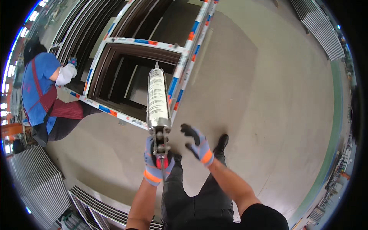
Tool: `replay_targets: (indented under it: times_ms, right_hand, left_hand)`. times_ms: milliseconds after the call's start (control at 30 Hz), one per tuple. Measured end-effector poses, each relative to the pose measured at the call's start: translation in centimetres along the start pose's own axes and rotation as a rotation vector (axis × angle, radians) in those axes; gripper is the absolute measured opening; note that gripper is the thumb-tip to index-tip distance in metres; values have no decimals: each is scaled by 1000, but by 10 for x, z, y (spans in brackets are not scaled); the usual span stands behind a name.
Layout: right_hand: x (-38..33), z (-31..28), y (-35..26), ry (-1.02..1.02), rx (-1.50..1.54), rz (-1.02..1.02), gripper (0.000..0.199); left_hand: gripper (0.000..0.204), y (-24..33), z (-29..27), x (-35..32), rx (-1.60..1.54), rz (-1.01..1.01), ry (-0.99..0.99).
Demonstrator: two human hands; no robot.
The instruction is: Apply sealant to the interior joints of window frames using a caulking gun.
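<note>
My left hand (155,163), in a grey glove with an orange cuff, is closed round the handle of a caulking gun (160,132). A white printed sealant cartridge (157,97) lies in the gun, its pointed nozzle (156,65) facing away from me. Just right of the gun, my right hand (198,144) hovers in a matching glove with dark fingertips. Its fingers are apart and hold nothing. Beyond the nozzle stands a stack of dark brown window frames (111,73), edged with white, blue and orange protective film (147,41).
On the left a co-worker in a blue shirt (46,82) leans over the frames, one gloved hand (72,61) on them. Metal profiles are stacked at lower left (40,184) and upper right (320,28). More frames (99,207) lie behind me. A green floor stripe (332,126) runs along the right.
</note>
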State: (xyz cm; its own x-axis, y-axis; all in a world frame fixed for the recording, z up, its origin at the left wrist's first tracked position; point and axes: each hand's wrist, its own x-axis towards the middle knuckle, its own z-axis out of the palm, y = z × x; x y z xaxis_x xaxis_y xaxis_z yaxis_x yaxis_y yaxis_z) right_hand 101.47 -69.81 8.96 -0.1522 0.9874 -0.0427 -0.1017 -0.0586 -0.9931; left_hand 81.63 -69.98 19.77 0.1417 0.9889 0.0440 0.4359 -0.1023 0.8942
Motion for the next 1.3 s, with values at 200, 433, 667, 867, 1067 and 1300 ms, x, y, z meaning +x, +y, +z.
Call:
replay_targets:
  times_ms: [200,433,667,867,1067,1300]
  right_hand:
    - [-96,-113,-82,258,165,159,94]
    - [-128,-251,-128,658,473,281,68]
    - [-72,-344,-142,493,518,71,79]
    - [35,-356,-143,183,317,112,76]
    - [176,-350,-127,-120,220,372,96]
    - [311,-309,-52,-301,26,242,96]
  left_hand:
    - [68,90,188,49,299,325,-316]
    - [78,177,324,75,345,437,-564]
    - [59,184,334,139,-238,147,-301]
    - [41,127,317,247,-1056,-444,-253]
    - [32,84,266,368,-1152,-617,-74]
    - [24,60,187,482,-1279,-893,265]
